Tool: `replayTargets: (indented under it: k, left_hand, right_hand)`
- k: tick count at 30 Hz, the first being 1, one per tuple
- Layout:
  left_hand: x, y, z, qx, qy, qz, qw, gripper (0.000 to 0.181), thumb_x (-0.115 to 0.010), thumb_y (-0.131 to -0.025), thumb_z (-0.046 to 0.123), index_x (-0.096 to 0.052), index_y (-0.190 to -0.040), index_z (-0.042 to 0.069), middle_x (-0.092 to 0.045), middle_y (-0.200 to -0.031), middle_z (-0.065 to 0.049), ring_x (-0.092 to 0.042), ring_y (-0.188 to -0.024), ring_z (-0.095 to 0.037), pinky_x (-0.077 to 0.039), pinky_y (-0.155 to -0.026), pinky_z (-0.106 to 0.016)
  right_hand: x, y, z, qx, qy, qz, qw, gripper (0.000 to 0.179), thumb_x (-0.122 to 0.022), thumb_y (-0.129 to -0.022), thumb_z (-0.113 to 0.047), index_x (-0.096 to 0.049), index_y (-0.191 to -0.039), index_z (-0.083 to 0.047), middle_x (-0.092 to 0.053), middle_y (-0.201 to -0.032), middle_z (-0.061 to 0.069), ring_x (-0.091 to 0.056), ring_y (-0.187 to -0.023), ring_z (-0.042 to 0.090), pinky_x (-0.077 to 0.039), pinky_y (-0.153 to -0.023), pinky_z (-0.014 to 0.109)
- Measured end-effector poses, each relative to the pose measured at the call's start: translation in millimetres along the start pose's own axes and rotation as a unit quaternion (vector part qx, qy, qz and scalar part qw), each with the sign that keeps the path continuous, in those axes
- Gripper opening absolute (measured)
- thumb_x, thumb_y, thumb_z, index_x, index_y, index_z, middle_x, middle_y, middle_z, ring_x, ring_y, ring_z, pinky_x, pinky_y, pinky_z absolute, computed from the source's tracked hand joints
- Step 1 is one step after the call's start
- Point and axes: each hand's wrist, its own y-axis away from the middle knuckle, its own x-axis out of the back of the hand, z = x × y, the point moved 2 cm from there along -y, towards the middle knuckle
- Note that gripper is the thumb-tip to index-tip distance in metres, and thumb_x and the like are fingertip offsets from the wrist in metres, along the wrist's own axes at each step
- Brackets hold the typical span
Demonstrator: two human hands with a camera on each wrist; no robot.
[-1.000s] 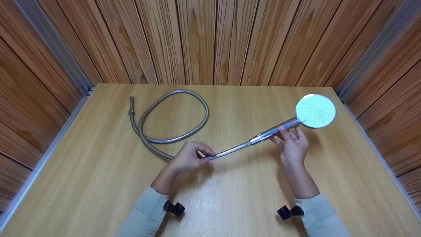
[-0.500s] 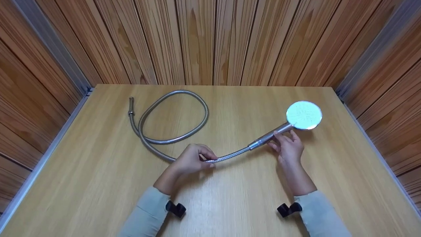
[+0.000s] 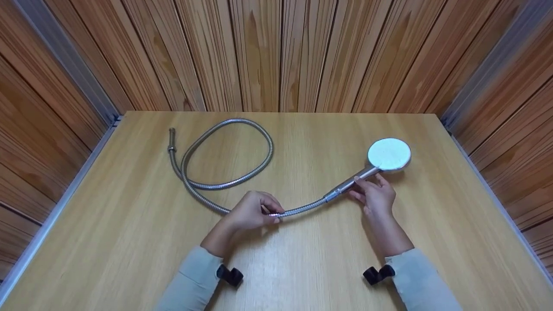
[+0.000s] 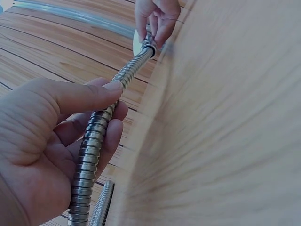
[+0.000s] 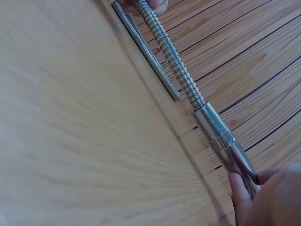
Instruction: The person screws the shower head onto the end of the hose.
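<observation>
My right hand [image 3: 376, 196] grips the chrome handle of a shower head [image 3: 389, 154], whose round pale face points up at the table's right side. A ribbed metal shower hose [image 3: 304, 208] runs from the handle's lower end, joined through a smooth metal connector [image 5: 214, 127]. With thumb and fingers my left hand [image 3: 255, 211] pinches the hose partway along; the left wrist view shows the thumb [image 4: 106, 94] lying across the ribs. Beyond that hand the hose makes a loop on the table, and its free end with a fitting [image 3: 172, 148] lies at the far left.
A light wood table [image 3: 142, 250] lies under everything. Plank walls [image 3: 261, 52] rise behind it and at both sides, with metal strips along the edges. Both sleeves carry a small black wrist camera [image 3: 230, 275].
The right hand has moved the shower head left and toward me, and its face now looks flatter. The hose between the hands bends more. The left hand has shifted slightly toward me.
</observation>
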Motion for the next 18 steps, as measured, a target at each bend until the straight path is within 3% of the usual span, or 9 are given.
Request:
replayTargets:
  k: [4,11,18]
  left_hand:
    - [-0.2,0.4,-0.3,0.003,-0.002,-0.001,1.0,0.023,-0.079,-0.079,-0.002,-0.079,-0.091,0.018,-0.069,-0.09,0.008,-0.064,-0.085,-0.014,-0.053,-0.076,-0.033]
    - [2.1,1.6,2.0,-0.023,0.012,0.001,0.9997,0.02,-0.078,-0.079,-0.003,-0.079,-0.091,0.013,-0.069,-0.091,0.004,-0.064,-0.084,-0.015,-0.054,-0.075,-0.033]
    - [9.4,0.3,1.9,-0.026,0.018,0.025,0.9992,0.02,-0.077,-0.079,-0.003,-0.079,-0.091,0.012,-0.069,-0.092,0.003,-0.063,-0.084,-0.016,-0.053,-0.072,-0.033]
  right_hand:
    - [0.4,-1.5,2.9,-0.008,0.007,-0.006,0.9999,0.074,-0.067,-0.09,0.0,-0.031,-0.153,-0.014,-0.052,-0.129,0.01,-0.069,-0.091,0.017,-0.056,-0.079,0.032]
    - [1.5,-3.9,3.6,0.027,0.039,-0.02,0.9987,0.058,-0.067,-0.086,0.008,-0.045,-0.14,0.005,-0.064,-0.092,0.006,-0.07,-0.074,0.013,-0.057,-0.072,0.031]
    - [6.7,-5.6,-0.7,0.061,0.062,0.001,0.9962,0.058,-0.07,-0.083,0.011,-0.041,-0.133,0.01,-0.058,-0.082,0.004,-0.069,-0.064,0.012,-0.058,-0.068,0.03]
